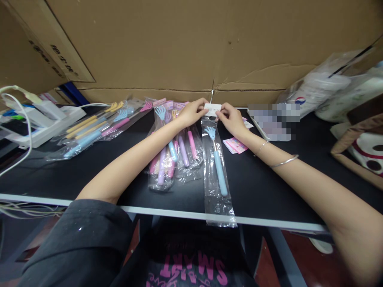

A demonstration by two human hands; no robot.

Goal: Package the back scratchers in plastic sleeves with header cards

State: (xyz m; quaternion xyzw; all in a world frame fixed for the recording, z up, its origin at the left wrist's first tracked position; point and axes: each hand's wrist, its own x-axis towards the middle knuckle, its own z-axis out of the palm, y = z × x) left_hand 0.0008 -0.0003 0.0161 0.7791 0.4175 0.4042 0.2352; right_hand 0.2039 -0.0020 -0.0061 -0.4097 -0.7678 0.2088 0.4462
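Note:
A small white card (213, 107) is pinched at its two ends between my left hand (193, 113) and my right hand (231, 118). It sits at the top end of a clear plastic bag (212, 205), whose lower end hangs over the table's front edge. Inside that bag lies a light blue back scratcher (220, 171) with its claw end toward my hands. Beneath and beside my left forearm are several bagged back scratchers (161, 167) in purple, pink and blue. Pink printed cards (235, 146) lie just below my right hand.
More bagged back scratchers (98, 127) in yellow, blue and pink lie at the left, near a white power strip (48, 127) with cables. At the right are bagged cups (317, 89) and a brown-trimmed bag (344, 147). A cardboard wall (185, 44) closes the back.

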